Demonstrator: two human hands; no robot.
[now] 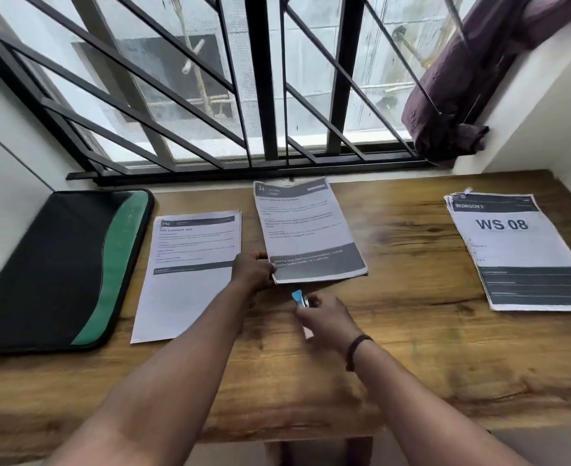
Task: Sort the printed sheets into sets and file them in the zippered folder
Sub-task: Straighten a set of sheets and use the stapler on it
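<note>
Wooden desk (pixel 411 331): middle sheet set (pixel 309 230) pinched by left hand (pixel 254 270), right hand (pixel 324 317) gripping blue clip (pixel 298 297) just below.

looks like a room in a home, set up as a small study nook: wooden desk (pixel 411 331) pushed against a barred window (pixel 260 79), purple curtain (pixel 462 79) bunched at the right, plain white walls (pixel 5 146) close on both sides, another building's wall just outside. printed sheet (pixel 519 250) headed "bedroom 3".
</note>
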